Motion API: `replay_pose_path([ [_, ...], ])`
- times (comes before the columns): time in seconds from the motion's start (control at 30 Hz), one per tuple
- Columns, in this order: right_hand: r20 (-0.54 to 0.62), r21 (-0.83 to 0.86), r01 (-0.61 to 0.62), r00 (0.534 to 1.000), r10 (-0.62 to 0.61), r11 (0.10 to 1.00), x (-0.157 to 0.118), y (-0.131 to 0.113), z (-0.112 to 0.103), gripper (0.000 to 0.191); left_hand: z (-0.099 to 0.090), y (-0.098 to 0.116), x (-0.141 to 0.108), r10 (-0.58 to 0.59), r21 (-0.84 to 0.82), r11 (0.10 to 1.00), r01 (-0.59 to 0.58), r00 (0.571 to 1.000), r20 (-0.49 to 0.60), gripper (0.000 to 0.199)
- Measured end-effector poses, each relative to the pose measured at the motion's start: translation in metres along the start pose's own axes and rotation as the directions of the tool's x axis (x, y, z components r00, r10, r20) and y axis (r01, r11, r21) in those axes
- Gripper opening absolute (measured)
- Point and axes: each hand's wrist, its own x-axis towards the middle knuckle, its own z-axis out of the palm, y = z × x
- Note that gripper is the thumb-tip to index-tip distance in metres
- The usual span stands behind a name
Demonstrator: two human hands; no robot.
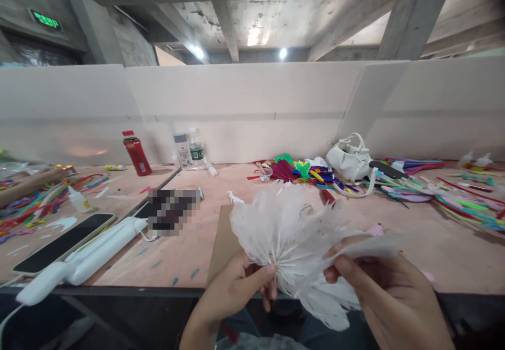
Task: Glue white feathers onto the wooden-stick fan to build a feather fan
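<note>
A spread bunch of white feathers (pixel 276 224) fans out in front of me, its pale quills drawn together low in the middle. My left hand (pixel 248 284) pinches those quills between thumb and fingers. To the right, my right hand (pixel 379 281) is closed on a single white feather (pixel 371 246), which points off to the right above the knuckles. The fingertips of that hand are close to the bunch's right edge; whether they touch it I cannot tell. Under the bunch, a brown cardboard sheet (pixel 225 232) is partly hidden.
Colourful feathers (pixel 284 170) lie behind the bunch, beside a white handbag (pixel 347 158). Pipe cleaners (pixel 453 203) spread at right. Leftward are a white glue gun (pixel 98 250), a phone (pixel 65 242), a glue bottle (pixel 79 200), a red drink bottle (pixel 137 154) and a water bottle (pixel 196 153).
</note>
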Motion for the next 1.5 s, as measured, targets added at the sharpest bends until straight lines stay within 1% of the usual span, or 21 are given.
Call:
replay_pose_path([
  [0.07, -0.001, -0.037, -0.031, 1.000, 0.031, 0.999, -0.001, 0.005, -0.001, 0.015, -0.002, -0.003, 0.006, 0.032, -0.093, 0.995, -0.028, 0.999, 0.038, 0.043],
  [0.1, -0.003, -0.063, -0.050, 0.999, 0.050, 0.997, -0.002, 0.007, -0.002, 0.016, -0.002, -0.005, 0.007, 0.030, -0.112, 0.993, -0.024, 0.998, 0.053, 0.042],
  [0.2, -0.044, -0.143, -0.109, 0.994, 0.103, 0.984, -0.005, 0.012, 0.000, 0.021, -0.002, -0.009, 0.006, 0.005, -0.121, 0.993, 0.007, 0.996, 0.092, 0.040],
  [0.3, -0.091, -0.186, -0.137, 0.988, 0.122, 0.973, -0.004, 0.015, 0.004, 0.025, 0.000, -0.008, 0.004, -0.009, -0.133, 0.991, 0.021, 0.996, 0.086, 0.041],
  [0.43, -0.151, -0.176, -0.159, 0.980, 0.133, 0.971, -0.001, 0.020, 0.012, 0.028, 0.001, -0.003, 0.006, -0.036, -0.132, 0.990, 0.051, 0.992, 0.118, 0.043],
  [0.57, -0.207, -0.129, -0.189, 0.965, 0.160, 0.973, -0.003, 0.018, 0.022, 0.027, 0.001, -0.003, 0.005, -0.023, -0.144, 0.989, 0.039, 0.994, 0.107, 0.040],
  [0.67, -0.200, -0.117, -0.188, 0.966, 0.162, 0.975, -0.004, 0.013, 0.028, 0.025, 0.001, -0.005, 0.004, -0.032, -0.148, 0.988, 0.045, 0.995, 0.091, 0.040],
  [0.73, -0.197, -0.111, -0.188, 0.967, 0.164, 0.976, -0.003, 0.011, 0.031, 0.025, 0.001, -0.006, 0.004, -0.037, -0.133, 0.990, 0.049, 0.995, 0.091, 0.035],
  [0.8, -0.186, -0.118, -0.183, 0.970, 0.159, 0.976, -0.003, 0.011, 0.030, 0.025, 0.000, -0.006, 0.003, -0.030, -0.109, 0.993, 0.041, 0.995, 0.099, 0.030],
  [0.87, -0.144, -0.139, -0.158, 0.980, 0.138, 0.977, -0.002, 0.014, 0.028, 0.023, -0.001, -0.005, 0.003, -0.018, -0.080, 0.996, 0.027, 0.994, 0.107, 0.030],
  [1.0, -0.064, -0.202, -0.085, 0.995, 0.073, 0.976, -0.001, 0.022, 0.022, 0.020, -0.001, -0.006, 0.003, -0.024, -0.020, 0.999, 0.026, 0.994, 0.108, 0.040],
  [1.1, -0.018, -0.301, -0.001, 1.000, -0.004, 0.954, 0.000, 0.025, 0.020, 0.017, 0.001, -0.010, 0.004, -0.028, 0.035, 0.999, 0.026, 0.997, 0.069, 0.046],
  [1.17, 0.003, -0.344, 0.028, 1.000, -0.028, 0.939, 0.000, 0.024, 0.020, 0.017, 0.003, -0.012, 0.005, -0.026, 0.063, 0.998, 0.023, 0.998, 0.048, 0.050],
  [1.27, -0.014, -0.345, 0.003, 1.000, -0.008, 0.939, -0.001, 0.024, 0.022, 0.020, 0.005, -0.013, 0.007, -0.036, 0.099, 0.994, 0.035, 0.999, 0.010, 0.057],
  [1.37, -0.014, -0.333, 0.005, 1.000, -0.010, 0.943, -0.003, 0.027, 0.025, 0.021, 0.005, -0.012, 0.007, -0.053, 0.141, 0.988, 0.056, 0.998, -0.030, 0.057],
  [1.5, -0.070, -0.377, -0.002, 0.997, -0.027, 0.926, -0.005, 0.031, 0.025, 0.024, 0.007, -0.012, 0.006, -0.066, 0.162, 0.984, 0.074, 0.996, -0.054, 0.062],
])
